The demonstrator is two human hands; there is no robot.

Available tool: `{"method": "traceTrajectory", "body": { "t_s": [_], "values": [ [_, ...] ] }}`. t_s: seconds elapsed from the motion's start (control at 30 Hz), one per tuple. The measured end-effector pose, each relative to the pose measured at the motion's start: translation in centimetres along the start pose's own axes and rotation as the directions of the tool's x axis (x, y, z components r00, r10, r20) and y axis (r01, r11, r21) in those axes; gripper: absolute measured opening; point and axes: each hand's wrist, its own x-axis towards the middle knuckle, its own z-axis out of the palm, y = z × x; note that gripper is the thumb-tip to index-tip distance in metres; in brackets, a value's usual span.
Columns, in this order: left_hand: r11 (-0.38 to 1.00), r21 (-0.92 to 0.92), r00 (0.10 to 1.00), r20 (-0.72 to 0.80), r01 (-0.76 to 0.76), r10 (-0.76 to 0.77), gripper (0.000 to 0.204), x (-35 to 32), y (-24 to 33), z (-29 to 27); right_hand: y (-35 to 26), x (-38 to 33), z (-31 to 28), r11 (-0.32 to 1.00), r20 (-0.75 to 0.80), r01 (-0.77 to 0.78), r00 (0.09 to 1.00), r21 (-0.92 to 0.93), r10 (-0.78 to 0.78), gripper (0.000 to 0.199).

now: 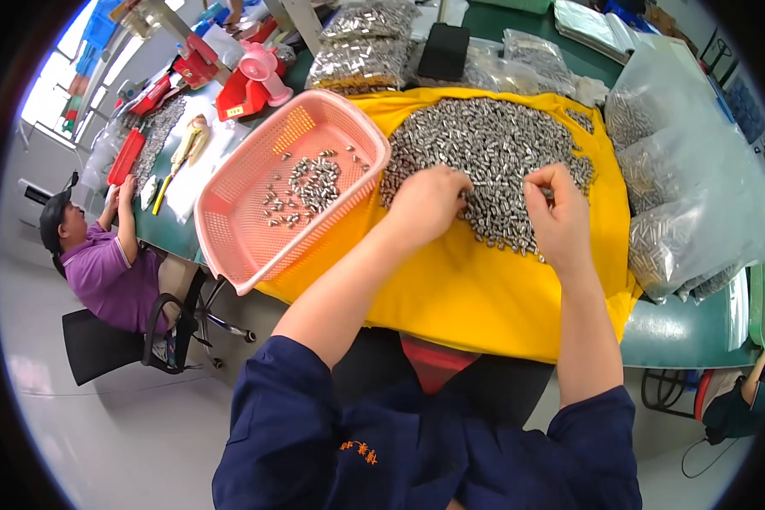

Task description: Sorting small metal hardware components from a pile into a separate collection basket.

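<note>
A wide heap of small silvery metal cylinders lies on a yellow cloth in front of me. At the heap's near left edge is my left hand, its fingers curled down among the parts; what they hold is hidden. My right hand is over the heap's right side, thumb and forefinger brought together in a pinch. Anything between those fingertips is too small to make out. To the left, a pink perforated plastic basket rests partly on the cloth, with a loose scatter of similar metal parts inside.
Clear bags of metal parts and a black phone-like slab stand behind the heap. More filled bags line the right. A pink fan and red bin sit back left. A person in purple sits at far left.
</note>
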Motion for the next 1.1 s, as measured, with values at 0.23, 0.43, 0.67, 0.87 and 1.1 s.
{"method": "traceTrajectory", "body": {
  "t_s": [0.23, 0.43, 0.67, 0.87, 1.1],
  "values": [
    [0.998, -0.050, 1.000, -0.013, 0.025, -0.025, 0.011, -0.7, 0.3, -0.5, -0.5, -0.5, -0.1, 0.999, 0.048, -0.035, 0.998, -0.005, 0.035, 0.003],
    [1.000, -0.032, 1.000, -0.008, 0.001, -0.002, 0.010, 0.3, 0.9, -1.0, 0.0, -0.5, 0.4, 0.999, -0.009, 0.021, 1.000, 0.027, -0.021, 0.004],
    [0.826, -0.526, 0.975, 0.032, 0.204, -0.220, 0.017, 1.4, 1.9, -1.0, 0.5, -0.3, 0.8, 1.000, 0.018, 0.015, 1.000, 0.022, -0.015, 0.006],
    [0.327, -0.905, 0.949, 0.197, 0.272, -0.247, 0.009, 1.1, 0.4, 0.0, 0.0, -0.3, 0.7, 0.980, 0.124, -0.172, 0.980, 0.103, 0.159, 0.006],
    [0.267, -0.928, 0.961, 0.224, 0.261, -0.160, 0.016, 0.5, 1.5, 0.3, 0.4, -0.6, 0.5, 0.978, 0.146, -0.143, 0.982, 0.155, 0.120, 0.007]
  ]
}}
